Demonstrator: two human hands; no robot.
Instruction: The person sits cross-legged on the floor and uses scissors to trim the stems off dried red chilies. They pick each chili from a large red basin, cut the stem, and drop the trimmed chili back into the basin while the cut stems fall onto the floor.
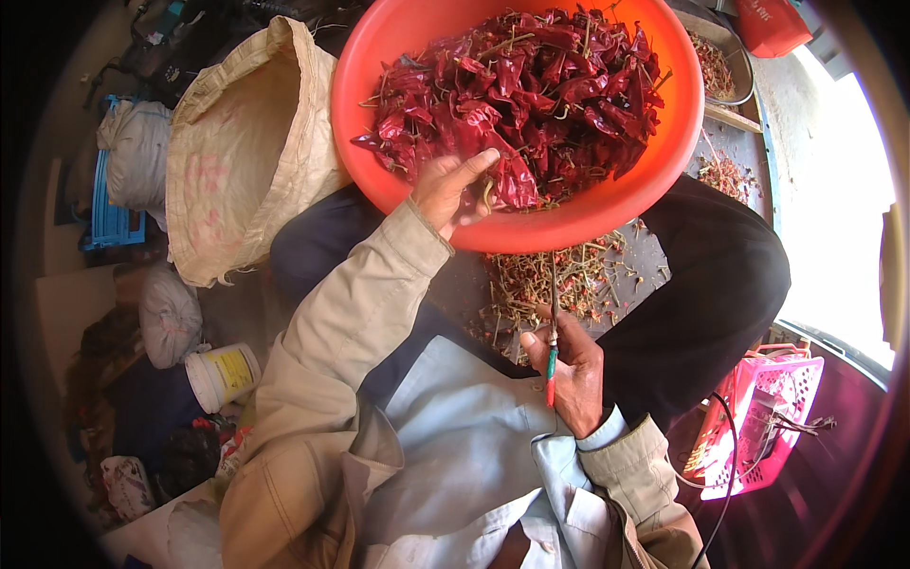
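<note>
Dried red chili peppers [512, 99] fill a wide red plastic basin [398, 192] in front of me. Over the basin's near rim, my left hand [455, 188] has its thumb extended and its fingers against a dried chili with a curved stem. My right hand [572, 363] is below the basin, holding scissors or snips [552, 348] with red and green handles, the narrow metal blades pointing away from me. Cut stems and red bits [561, 281] lie in a heap on the dark surface under the basin and between my legs. Whether the blades are closed cannot be told.
An open woven sack [242, 163] stands left of the basin. Farther left are a tied white bag [170, 313], a white bucket [224, 373] and a blue plastic crate [106, 185]. A pink basket [768, 427] with cables stands lower right, and a tray [732, 114] of chili bits at upper right.
</note>
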